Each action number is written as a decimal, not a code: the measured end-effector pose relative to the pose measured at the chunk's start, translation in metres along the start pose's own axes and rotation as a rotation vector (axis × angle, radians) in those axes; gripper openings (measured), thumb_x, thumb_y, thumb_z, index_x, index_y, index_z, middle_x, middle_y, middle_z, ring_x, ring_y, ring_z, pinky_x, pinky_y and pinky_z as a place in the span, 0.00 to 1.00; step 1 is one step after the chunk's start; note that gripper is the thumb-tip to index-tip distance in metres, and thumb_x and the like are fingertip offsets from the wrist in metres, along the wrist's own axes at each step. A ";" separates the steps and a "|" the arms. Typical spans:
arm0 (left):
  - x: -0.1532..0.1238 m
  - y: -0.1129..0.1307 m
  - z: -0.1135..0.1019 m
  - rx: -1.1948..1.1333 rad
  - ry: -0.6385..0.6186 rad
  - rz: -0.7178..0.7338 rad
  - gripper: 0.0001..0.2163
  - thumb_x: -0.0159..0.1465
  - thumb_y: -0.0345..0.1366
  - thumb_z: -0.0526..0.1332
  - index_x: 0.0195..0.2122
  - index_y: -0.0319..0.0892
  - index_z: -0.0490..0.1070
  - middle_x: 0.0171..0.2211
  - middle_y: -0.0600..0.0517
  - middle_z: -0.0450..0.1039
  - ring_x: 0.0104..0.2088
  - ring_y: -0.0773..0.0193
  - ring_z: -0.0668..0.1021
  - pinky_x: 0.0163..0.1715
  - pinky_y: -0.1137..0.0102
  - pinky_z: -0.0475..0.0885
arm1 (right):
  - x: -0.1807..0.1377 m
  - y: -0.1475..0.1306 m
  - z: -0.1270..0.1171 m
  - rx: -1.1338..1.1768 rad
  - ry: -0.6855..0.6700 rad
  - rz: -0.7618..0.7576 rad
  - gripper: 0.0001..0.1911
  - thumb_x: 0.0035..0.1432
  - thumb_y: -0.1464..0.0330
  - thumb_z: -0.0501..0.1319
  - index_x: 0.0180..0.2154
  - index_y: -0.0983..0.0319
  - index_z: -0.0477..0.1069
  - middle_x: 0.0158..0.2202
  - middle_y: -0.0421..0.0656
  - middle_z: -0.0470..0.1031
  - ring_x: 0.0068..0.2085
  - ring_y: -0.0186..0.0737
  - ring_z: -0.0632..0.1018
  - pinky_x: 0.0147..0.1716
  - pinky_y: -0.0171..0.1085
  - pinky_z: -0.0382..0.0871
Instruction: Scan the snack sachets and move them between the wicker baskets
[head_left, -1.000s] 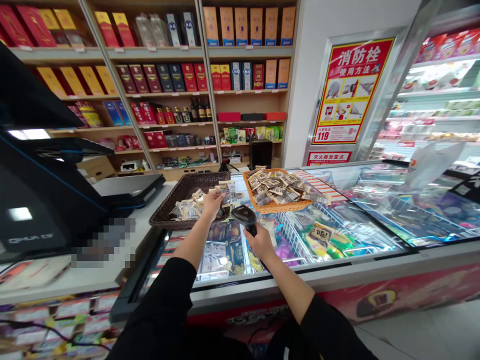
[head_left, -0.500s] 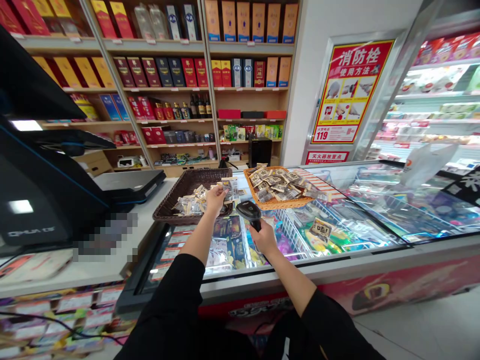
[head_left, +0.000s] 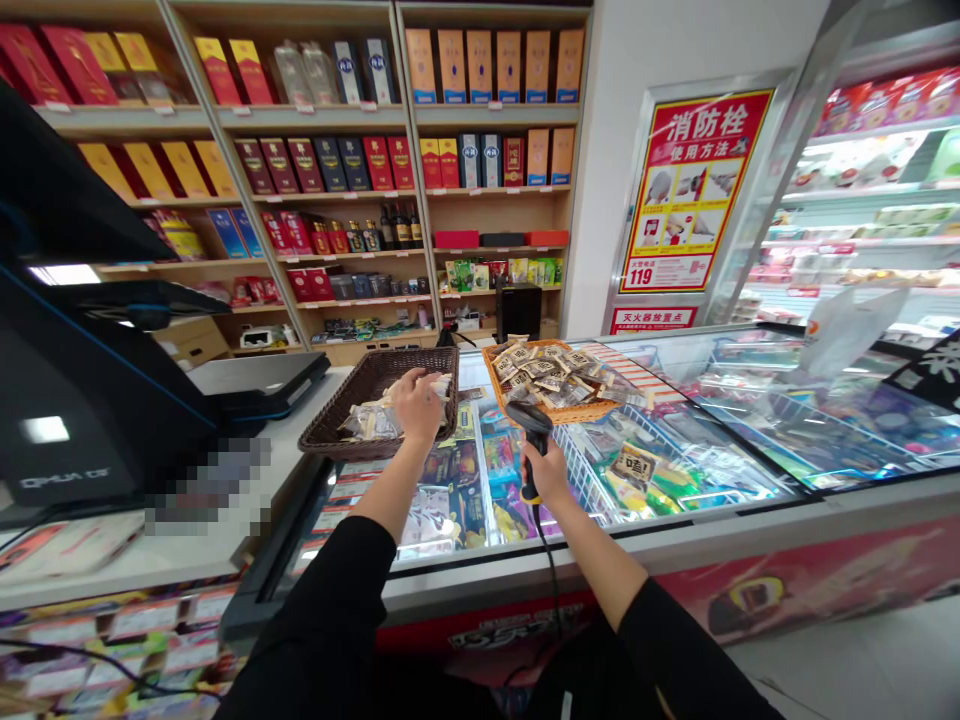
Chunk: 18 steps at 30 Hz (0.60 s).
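Observation:
My left hand [head_left: 417,403] reaches into the dark brown wicker basket [head_left: 339,418] and is closed on a small snack packet [head_left: 439,384] at the basket's right side. Several more packets [head_left: 367,421] lie in that basket. My right hand [head_left: 548,472] grips the handle of a black barcode scanner [head_left: 529,422], whose head points away from me toward the orange basket [head_left: 559,412] heaped with several brown snack packets [head_left: 551,368]. The scanner's cable hangs down along my right forearm. Both baskets rest on the glass lid of a chest freezer [head_left: 675,440].
A black checkout terminal [head_left: 82,400] stands on the white counter [head_left: 172,550] at left. Shelves of boxed liquor [head_left: 360,160] fill the back wall. A red fire-hydrant poster [head_left: 686,190] hangs at right, beside a chilled display case [head_left: 870,190].
My left hand has brought the packet down into the dark basket. My right hand has swung the scanner right, toward the orange basket.

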<state>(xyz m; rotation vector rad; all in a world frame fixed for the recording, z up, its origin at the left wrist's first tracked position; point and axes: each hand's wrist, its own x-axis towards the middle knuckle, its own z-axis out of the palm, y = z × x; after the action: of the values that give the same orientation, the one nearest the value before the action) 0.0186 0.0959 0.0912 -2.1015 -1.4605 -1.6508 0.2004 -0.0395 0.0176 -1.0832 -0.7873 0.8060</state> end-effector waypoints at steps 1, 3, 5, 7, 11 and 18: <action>0.000 0.007 0.003 0.001 -0.032 0.061 0.16 0.57 0.25 0.56 0.40 0.48 0.78 0.48 0.47 0.71 0.52 0.53 0.71 0.56 0.56 0.62 | 0.007 -0.003 -0.008 0.018 0.031 -0.003 0.13 0.46 0.59 0.64 0.28 0.59 0.63 0.14 0.32 0.65 0.12 0.32 0.65 0.10 0.31 0.59; -0.002 0.022 0.014 -0.021 -0.135 0.131 0.16 0.57 0.24 0.56 0.40 0.47 0.78 0.47 0.48 0.72 0.51 0.54 0.73 0.55 0.58 0.64 | 0.021 -0.007 -0.025 0.026 0.102 -0.009 0.13 0.46 0.59 0.64 0.28 0.59 0.63 0.14 0.32 0.65 0.12 0.32 0.66 0.10 0.31 0.59; -0.004 0.039 0.033 -0.058 -0.268 0.142 0.16 0.58 0.25 0.55 0.41 0.46 0.78 0.45 0.47 0.74 0.48 0.56 0.74 0.52 0.61 0.67 | 0.033 -0.009 -0.039 0.008 0.149 -0.020 0.13 0.46 0.59 0.64 0.27 0.58 0.62 0.14 0.32 0.65 0.12 0.32 0.65 0.10 0.31 0.58; -0.006 0.057 0.056 -0.074 -0.406 0.115 0.15 0.59 0.26 0.56 0.43 0.44 0.77 0.44 0.46 0.75 0.47 0.56 0.75 0.50 0.63 0.68 | 0.040 -0.007 -0.049 0.010 0.162 -0.024 0.14 0.46 0.59 0.65 0.27 0.58 0.62 0.14 0.32 0.65 0.12 0.32 0.65 0.10 0.31 0.58; -0.004 0.083 0.102 0.037 -0.652 0.034 0.13 0.61 0.32 0.57 0.46 0.42 0.76 0.47 0.41 0.75 0.47 0.52 0.76 0.47 0.63 0.68 | 0.044 -0.001 -0.054 0.098 0.158 0.008 0.15 0.46 0.58 0.64 0.28 0.58 0.62 0.15 0.32 0.66 0.13 0.33 0.66 0.10 0.32 0.60; 0.010 0.098 0.141 0.390 -0.947 -0.041 0.13 0.62 0.41 0.59 0.45 0.43 0.74 0.47 0.41 0.76 0.49 0.51 0.75 0.48 0.62 0.66 | 0.042 -0.001 -0.049 0.111 0.175 0.007 0.14 0.47 0.59 0.63 0.27 0.59 0.61 0.15 0.31 0.65 0.11 0.30 0.65 0.10 0.30 0.58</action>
<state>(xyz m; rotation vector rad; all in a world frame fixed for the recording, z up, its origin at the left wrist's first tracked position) 0.1862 0.1317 0.0859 -2.6985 -1.8068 -0.2324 0.2628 -0.0245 0.0113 -1.0417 -0.5853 0.7416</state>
